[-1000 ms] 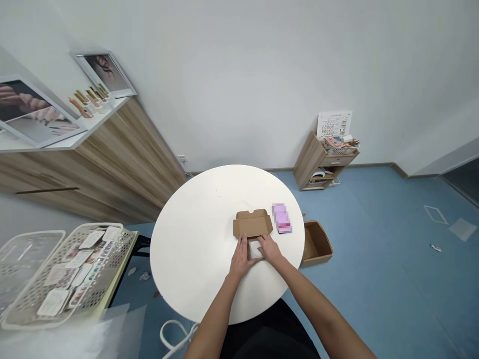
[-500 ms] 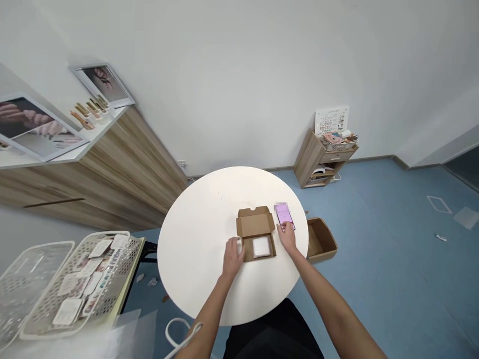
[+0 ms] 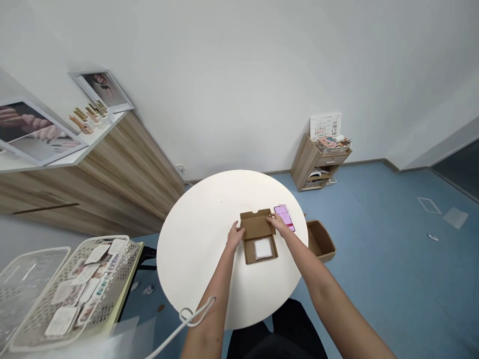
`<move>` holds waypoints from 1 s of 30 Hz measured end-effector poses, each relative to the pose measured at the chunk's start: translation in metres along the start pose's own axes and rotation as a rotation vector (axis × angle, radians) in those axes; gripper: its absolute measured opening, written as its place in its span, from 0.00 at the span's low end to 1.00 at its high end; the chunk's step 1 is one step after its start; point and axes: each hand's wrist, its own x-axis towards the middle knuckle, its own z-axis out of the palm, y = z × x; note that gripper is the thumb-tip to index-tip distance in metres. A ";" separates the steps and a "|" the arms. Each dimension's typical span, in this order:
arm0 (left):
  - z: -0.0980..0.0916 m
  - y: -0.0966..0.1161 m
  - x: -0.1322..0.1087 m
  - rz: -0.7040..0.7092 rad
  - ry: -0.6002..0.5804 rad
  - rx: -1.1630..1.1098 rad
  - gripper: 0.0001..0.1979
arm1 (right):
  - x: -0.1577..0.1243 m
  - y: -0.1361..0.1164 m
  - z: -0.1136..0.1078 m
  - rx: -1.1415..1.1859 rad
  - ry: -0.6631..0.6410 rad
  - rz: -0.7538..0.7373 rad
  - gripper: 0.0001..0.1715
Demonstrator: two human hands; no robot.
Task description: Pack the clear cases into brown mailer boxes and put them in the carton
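Observation:
An open brown cardboard box [image 3: 248, 249] lies on the round white table [image 3: 194, 239], its lid [image 3: 257, 226] tipped back away from me. Inside it sits a small white packet [image 3: 263, 248]. At the lid's left edge, my left hand [image 3: 234, 236] has its thumb and fingers closed on the side flap. My right hand [image 3: 279, 224] grips the lid's right edge, fingers over the cardboard. Just beyond the right hand lies a phone [image 3: 283, 215] with a lit pink screen, partly covered by that wrist.
On the floor right of the table stands a brown open bin [image 3: 327, 252]. A wooden cabinet [image 3: 305, 164] is against the wall. At left, a white basket [image 3: 108, 294] holds several cards. A white cable [image 3: 172, 339] passes over my left forearm.
My right hand has left the phone and taken the lid's right edge. My left hand has moved up from the box's lower side to the lid's left flap.

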 end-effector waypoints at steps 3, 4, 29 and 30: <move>-0.004 -0.002 -0.018 0.067 0.017 0.053 0.28 | -0.013 -0.007 -0.008 -0.127 -0.055 -0.119 0.18; -0.004 -0.004 -0.025 0.114 0.024 0.089 0.26 | -0.019 -0.008 -0.012 -0.185 -0.082 -0.187 0.16; 0.056 -0.130 -0.133 0.357 0.065 0.236 0.36 | -0.126 0.144 -0.004 -0.318 -0.133 -0.383 0.48; 0.052 -0.120 -0.128 0.322 0.084 0.203 0.32 | -0.121 0.131 -0.008 -0.299 -0.137 -0.349 0.44</move>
